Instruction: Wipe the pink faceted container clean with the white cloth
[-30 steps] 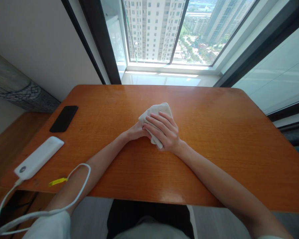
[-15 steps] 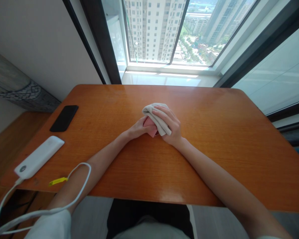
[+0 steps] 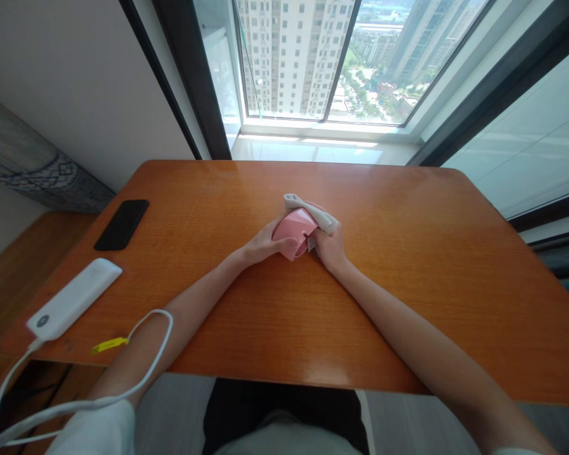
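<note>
A pink, glossy object with angled facets (image 3: 296,229) is in my left hand (image 3: 266,243), which grips it from the left with the thumb across its near side. Its exact kind is not clear; a small notch shows on its right edge. My right hand (image 3: 330,248) is closed on a pale grey cloth (image 3: 320,217). The folded cloth lies against the pink object's far and right sides. Part of the right fingers is hidden behind the cloth. Both hands are over the middle of the wooden table (image 3: 408,265).
A black phone (image 3: 122,225) lies at the table's left edge. Nearer stands a white power bank (image 3: 76,298) with a white cable (image 3: 164,344) running over my left forearm. A yellow tag (image 3: 110,345) hangs by the cable. Beyond the table is a window (image 3: 303,63).
My right hand has drawn the cloth from the top of the pink object toward its far right side. More of the pink surface now shows. My left hand keeps its hold.
</note>
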The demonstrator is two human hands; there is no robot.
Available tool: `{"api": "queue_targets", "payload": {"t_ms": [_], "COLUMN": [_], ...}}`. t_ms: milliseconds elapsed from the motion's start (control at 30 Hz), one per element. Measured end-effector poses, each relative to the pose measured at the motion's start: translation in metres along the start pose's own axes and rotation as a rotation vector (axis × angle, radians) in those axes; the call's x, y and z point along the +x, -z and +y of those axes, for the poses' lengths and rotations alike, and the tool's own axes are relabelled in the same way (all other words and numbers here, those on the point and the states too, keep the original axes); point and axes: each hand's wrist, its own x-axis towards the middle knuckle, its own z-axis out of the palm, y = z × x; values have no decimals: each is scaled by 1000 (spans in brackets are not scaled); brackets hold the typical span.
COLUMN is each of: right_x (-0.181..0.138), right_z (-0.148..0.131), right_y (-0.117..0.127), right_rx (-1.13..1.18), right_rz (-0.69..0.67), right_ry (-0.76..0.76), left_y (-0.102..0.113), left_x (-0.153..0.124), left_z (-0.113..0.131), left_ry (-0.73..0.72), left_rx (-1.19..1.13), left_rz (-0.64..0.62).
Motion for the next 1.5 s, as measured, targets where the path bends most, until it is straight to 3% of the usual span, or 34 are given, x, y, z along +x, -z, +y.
{"api": "queue_targets", "payload": {"t_ms": [367, 567, 667, 767, 1000, 1233, 1500], "right_x": [-10, -2, 2, 3, 2, 2, -1], "right_z": [-14, -20, -23, -24, -27, -28, -35], "right_y": [1, 6, 11, 14, 11, 7, -1], "right_rx": [-251, -337, -400, -490, -587, -463, -262], "right_rz": [60, 31, -25, -90, -176, -169, -42], "right_ry": [182, 346, 506, 636, 765, 658, 267], "left_y": [1, -1, -2, -3, -3, -6, -2], "left_x": [-1, 1, 2, 2, -1, 0, 5], "left_z": [-4, -1, -1, -4, -5, -1, -2], "left_ry": [-72, -68, -78, -26, 119, 127, 82], "left_rx": [59, 24, -33, -108, -152, -133, -97], "left_rz": [-20, -24, -25, -42, -115, -96, -12]}}
